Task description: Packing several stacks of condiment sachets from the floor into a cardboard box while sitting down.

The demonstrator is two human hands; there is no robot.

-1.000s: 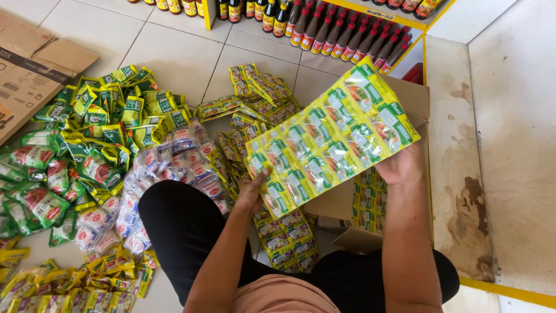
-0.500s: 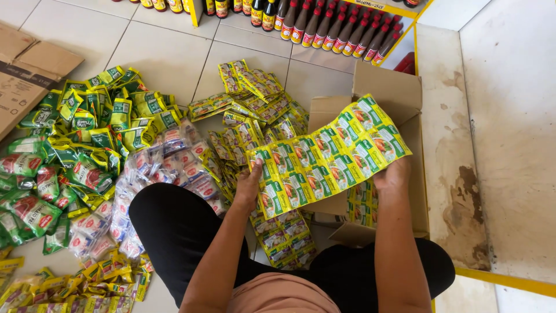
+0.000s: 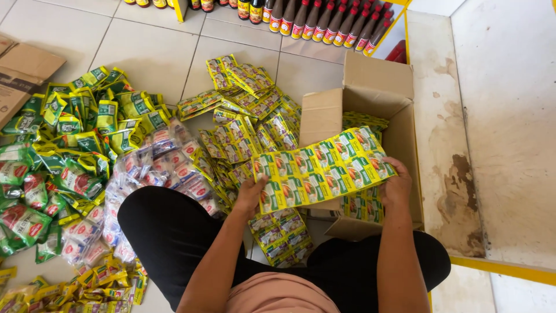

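I hold a wide sheet of joined yellow-and-green sachets (image 3: 321,169) stretched between both hands, just above an open cardboard box (image 3: 370,98). My left hand (image 3: 252,196) grips the sheet's left end. My right hand (image 3: 397,186) grips its right end, over the box's opening. More of the same sachet sheets (image 3: 364,207) lie inside the box. I sit on the tiled floor in black trousers.
Loose yellow-green sachet strips (image 3: 249,110) lie piled on the floor left of the box. Green pouches (image 3: 69,145) and clear red-and-white packets (image 3: 156,168) spread further left. A flattened carton (image 3: 23,75) lies at far left. Dark bottles (image 3: 324,23) line a shelf ahead.
The sachet sheet has come down and toward the box, from raised and tilted to lower and flatter. Both hands kept hold of it.
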